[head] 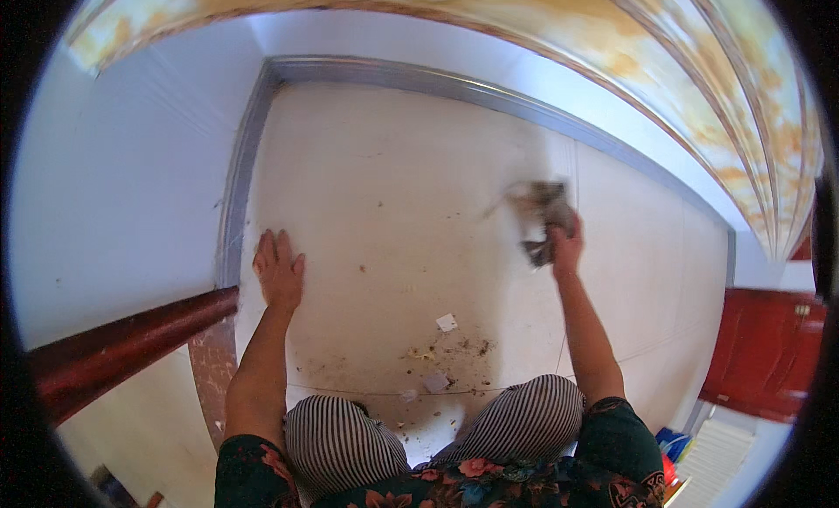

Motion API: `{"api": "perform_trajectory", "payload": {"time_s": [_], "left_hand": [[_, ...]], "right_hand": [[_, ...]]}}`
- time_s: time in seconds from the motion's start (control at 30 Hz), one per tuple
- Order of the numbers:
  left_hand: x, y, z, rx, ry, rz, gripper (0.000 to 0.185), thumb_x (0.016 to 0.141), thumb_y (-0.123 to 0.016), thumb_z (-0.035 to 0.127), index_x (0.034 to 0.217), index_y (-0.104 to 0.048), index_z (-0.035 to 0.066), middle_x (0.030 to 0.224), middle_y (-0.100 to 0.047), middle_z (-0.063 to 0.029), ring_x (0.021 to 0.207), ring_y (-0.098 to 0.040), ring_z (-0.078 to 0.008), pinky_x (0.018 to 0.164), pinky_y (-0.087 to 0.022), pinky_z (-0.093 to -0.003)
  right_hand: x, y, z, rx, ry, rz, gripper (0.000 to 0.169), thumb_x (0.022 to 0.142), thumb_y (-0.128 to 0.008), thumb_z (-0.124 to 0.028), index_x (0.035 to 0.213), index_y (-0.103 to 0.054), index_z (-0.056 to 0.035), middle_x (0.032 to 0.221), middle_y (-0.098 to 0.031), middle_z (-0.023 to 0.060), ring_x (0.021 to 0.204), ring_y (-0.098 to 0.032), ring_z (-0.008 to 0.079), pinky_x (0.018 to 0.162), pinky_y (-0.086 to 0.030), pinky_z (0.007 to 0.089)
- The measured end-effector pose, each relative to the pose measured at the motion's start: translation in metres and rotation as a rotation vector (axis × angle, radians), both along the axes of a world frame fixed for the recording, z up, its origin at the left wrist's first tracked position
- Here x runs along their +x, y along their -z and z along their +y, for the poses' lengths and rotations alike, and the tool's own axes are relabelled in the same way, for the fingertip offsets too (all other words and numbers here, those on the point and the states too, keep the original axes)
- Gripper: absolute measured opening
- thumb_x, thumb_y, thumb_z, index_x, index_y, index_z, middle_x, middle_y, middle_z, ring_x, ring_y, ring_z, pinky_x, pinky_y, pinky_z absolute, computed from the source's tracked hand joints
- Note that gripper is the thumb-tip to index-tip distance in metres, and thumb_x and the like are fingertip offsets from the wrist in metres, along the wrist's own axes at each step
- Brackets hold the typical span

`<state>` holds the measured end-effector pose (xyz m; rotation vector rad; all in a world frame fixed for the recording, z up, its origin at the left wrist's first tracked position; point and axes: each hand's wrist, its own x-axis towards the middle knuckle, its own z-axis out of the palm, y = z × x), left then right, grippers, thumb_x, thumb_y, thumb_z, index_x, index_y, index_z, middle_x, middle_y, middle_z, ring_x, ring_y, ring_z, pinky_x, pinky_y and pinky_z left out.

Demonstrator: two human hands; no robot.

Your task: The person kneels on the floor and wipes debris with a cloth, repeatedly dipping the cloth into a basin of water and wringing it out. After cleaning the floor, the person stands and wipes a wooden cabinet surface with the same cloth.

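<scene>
My left hand [279, 271] rests palm down on the pale tiled floor [380, 154], close to the grey baseboard [241, 167] along the left wall. It holds nothing, and the thumb stands apart from the fingers. Out to the right, my right hand [567, 246] grips a dark and beige rag-like bundle [547, 203], smeared by motion. Whether that bundle touches the floor I cannot tell. Brown crumbs of dirt [484, 347] lie scattered before my knees, among them a white square scrap [446, 322] and a crumpled pale scrap [435, 381].
Dark red wooden trim [131, 351] meets the wall's left end, beside a reddish-brown stone strip [213, 377]. A yellow-and-white curtain or panel [629, 56] spans the upper right. At the right stand a red wooden cabinet or door [763, 354] and a blue object [672, 440].
</scene>
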<state>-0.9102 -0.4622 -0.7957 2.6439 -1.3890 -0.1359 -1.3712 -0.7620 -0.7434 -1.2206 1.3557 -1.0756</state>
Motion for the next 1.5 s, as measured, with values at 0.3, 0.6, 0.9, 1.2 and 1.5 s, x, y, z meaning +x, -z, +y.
{"api": "perform_trajectory", "payload": {"time_s": [0.3,0.6,0.9,1.2,1.5], "left_hand": [[0.0,0.002,-0.002,0.018,0.04,-0.033,0.065,0.09,-0.055,0.037,0.143,-0.032,0.009,0.148,-0.024,-0.0164,0.137,-0.022,-0.0331,0.108,-0.021,-0.0474],[0.006,0.003,0.005,-0.053,0.043,0.02,0.06,0.091,-0.055,0.033,0.142,-0.034,0.01,0.149,-0.025,-0.0133,0.137,-0.022,-0.0318,0.11,-0.021,-0.0452],[0.009,0.018,0.003,-0.086,0.058,-0.002,0.056,0.094,-0.052,0.03,0.143,-0.033,0.012,0.15,-0.026,-0.013,0.138,-0.024,-0.0315,0.111,-0.02,-0.0439],[0.003,0.026,0.002,-0.052,0.148,-0.08,0.052,0.097,-0.046,0.032,0.142,-0.033,0.01,0.149,-0.027,-0.0167,0.137,-0.025,-0.0332,0.109,-0.022,-0.0463],[0.0,0.034,0.002,-0.039,0.157,-0.194,0.052,0.096,-0.049,0.033,0.14,-0.037,0.008,0.144,-0.033,-0.0196,0.132,-0.032,-0.0354,0.103,-0.03,-0.0497]], "right_hand": [[0.079,0.069,-0.118,-0.104,-0.004,0.832,0.075,0.067,-0.069,-0.018,0.137,-0.044,-0.0088,0.129,-0.053,0.0189,0.117,-0.052,0.0352,0.101,-0.041,0.0425],[0.252,0.042,0.11,-0.673,-1.163,0.506,0.057,0.069,-0.063,0.001,0.124,-0.053,-0.0111,0.129,-0.052,0.0154,0.12,-0.047,0.035,0.099,-0.039,0.0455],[0.164,-0.087,0.089,0.464,-0.787,0.037,0.062,0.072,-0.064,0.005,0.13,-0.05,-0.011,0.12,-0.057,0.0055,0.107,-0.055,0.0181,0.094,-0.047,0.0308],[-0.045,-0.14,0.09,0.439,0.225,-0.184,0.061,0.073,-0.064,0.002,0.13,-0.045,-0.005,0.108,-0.059,0.012,0.089,-0.06,0.0225,0.075,-0.053,0.0348],[-0.224,-0.083,0.249,0.275,0.873,-0.089,0.06,0.07,-0.064,-0.001,0.128,-0.049,-0.0045,0.11,-0.059,0.0116,0.095,-0.059,0.0235,0.081,-0.051,0.0344]]}}
